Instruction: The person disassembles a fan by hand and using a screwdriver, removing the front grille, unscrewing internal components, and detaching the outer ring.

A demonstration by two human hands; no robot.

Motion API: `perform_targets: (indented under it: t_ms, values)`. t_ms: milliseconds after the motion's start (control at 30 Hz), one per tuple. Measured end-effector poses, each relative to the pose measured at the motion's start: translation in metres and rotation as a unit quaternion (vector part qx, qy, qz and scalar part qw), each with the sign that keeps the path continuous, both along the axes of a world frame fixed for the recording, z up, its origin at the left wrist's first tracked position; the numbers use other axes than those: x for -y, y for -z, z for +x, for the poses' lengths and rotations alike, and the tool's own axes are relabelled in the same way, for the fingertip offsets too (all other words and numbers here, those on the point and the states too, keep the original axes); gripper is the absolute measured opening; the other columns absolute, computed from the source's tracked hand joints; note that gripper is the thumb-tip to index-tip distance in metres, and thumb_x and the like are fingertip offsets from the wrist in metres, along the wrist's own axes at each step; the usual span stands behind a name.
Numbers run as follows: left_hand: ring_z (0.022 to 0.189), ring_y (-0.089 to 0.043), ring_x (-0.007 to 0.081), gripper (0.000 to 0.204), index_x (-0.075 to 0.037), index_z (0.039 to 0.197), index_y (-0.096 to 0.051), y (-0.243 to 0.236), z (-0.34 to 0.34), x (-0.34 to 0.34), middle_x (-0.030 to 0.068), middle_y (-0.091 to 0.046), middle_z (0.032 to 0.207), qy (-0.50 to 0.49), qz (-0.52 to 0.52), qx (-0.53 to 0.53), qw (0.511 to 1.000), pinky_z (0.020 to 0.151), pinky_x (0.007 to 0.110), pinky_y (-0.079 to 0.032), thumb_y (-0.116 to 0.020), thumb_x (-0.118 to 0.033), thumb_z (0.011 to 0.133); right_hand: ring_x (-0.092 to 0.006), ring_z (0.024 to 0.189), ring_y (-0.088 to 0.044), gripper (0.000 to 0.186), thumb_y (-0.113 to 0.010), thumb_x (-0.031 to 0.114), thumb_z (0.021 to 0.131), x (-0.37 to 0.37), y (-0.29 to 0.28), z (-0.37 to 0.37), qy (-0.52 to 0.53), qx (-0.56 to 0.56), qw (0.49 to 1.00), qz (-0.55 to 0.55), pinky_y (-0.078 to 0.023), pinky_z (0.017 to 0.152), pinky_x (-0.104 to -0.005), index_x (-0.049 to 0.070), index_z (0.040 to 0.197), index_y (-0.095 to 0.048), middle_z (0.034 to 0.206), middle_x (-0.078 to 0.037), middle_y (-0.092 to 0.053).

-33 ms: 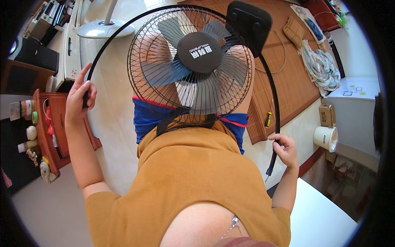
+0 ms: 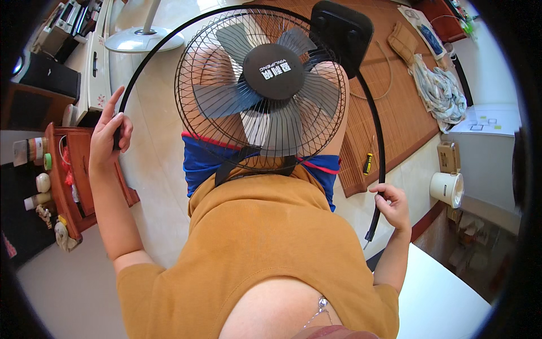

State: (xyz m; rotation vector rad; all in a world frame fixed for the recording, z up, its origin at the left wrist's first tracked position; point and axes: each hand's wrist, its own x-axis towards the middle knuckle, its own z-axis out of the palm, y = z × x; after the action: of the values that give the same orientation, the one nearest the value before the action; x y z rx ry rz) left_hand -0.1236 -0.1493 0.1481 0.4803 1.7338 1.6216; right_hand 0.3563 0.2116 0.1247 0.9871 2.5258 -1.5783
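A black fan (image 2: 275,72) with grey blades inside a wire guard rests over my lap and thighs. Behind its top edge runs a long black curved band (image 2: 169,38), arching from one hand to the other. My left hand (image 2: 108,133) grips the band's left end between thumb and curled fingers, its index finger pointing up. On the other side, my right hand (image 2: 390,203) pinches the band a little above its lower end. A thin metal tip sticks out of that end. A black rounded plate (image 2: 341,35), perhaps the fan's base, lies beyond the fan to the right.
A brown bamboo mat (image 2: 395,121) covers the floor at right, with a yellow-and-black screwdriver (image 2: 368,164) on it. Farther right are a bundled cloth (image 2: 437,93) and a white bucket (image 2: 446,189). A wooden cabinet (image 2: 79,169) and a white round stand base (image 2: 144,40) are leftward.
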Motion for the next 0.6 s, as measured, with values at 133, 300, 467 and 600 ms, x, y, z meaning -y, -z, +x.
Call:
perform_targets:
  t_ms: [133,300,467,600]
  values:
    - [0.042,-0.036,0.0047,0.051,-0.011,0.144,-0.025,0.004,0.002,-0.001,0.0026,-0.047,0.062,-0.024,-0.007,0.013,1.0,0.038,0.018,-0.033,-0.037,-0.009,0.094,-0.0021,0.059,-0.045,0.015,-0.054,-0.001,0.08,-0.001,0.004,-0.014,0.068,-0.041,0.997,0.011,-0.035,0.053,-0.0184,-0.002,0.093,-0.063,0.068,0.005,-0.054]
    - [0.041,-0.036,0.0049,0.05,-0.01,0.143,-0.027,0.014,-0.003,-0.008,0.0025,-0.046,0.06,-0.007,0.015,0.021,1.0,0.038,0.018,-0.033,-0.037,-0.01,0.094,-0.0011,0.056,-0.042,0.016,-0.054,-0.002,0.079,-0.007,0.026,-0.011,0.056,-0.043,0.997,-0.019,-0.032,0.049,-0.018,-0.002,0.093,-0.063,0.068,0.005,-0.053]
    - [0.041,-0.036,0.0052,0.049,-0.009,0.142,-0.028,0.017,-0.006,0.002,0.0026,-0.046,0.06,-0.014,0.026,0.021,0.999,0.038,0.018,-0.033,-0.037,-0.009,0.094,-0.0017,0.058,-0.045,0.017,-0.055,-0.002,0.079,0.008,0.018,-0.008,0.07,-0.043,0.996,-0.038,-0.035,0.053,-0.0169,-0.002,0.094,-0.063,0.07,0.004,-0.055]
    - [0.041,-0.036,0.0052,0.049,-0.008,0.142,-0.029,0.009,-0.005,-0.016,0.0026,-0.046,0.06,-0.018,0.045,-0.004,0.999,0.039,0.018,-0.033,-0.037,-0.009,0.094,-0.0011,0.058,-0.044,0.016,-0.054,-0.001,0.081,0.002,0.029,-0.012,0.083,-0.074,0.993,-0.026,-0.033,0.052,-0.0174,-0.002,0.095,-0.063,0.068,0.005,-0.054]
